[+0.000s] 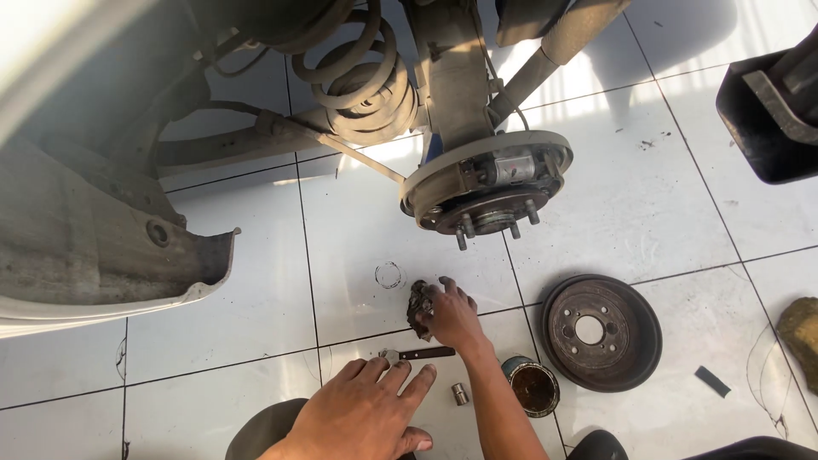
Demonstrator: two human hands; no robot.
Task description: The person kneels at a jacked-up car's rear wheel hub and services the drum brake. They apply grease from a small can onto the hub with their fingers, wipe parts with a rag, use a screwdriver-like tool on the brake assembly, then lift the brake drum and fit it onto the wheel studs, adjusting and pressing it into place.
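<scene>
Head view shows right hand point(452, 313) grasping a dark greasy part point(418, 307) on the floor point(256, 298), left hand point(362, 409) spread empty, beside a tin point(531, 385) of dark grease.

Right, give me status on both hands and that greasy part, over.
Right hand gripping dark greasy part on the tiled floor. Left hand open, flat beside small hand tool. Brake drum, tin, socket lying close by.
</scene>
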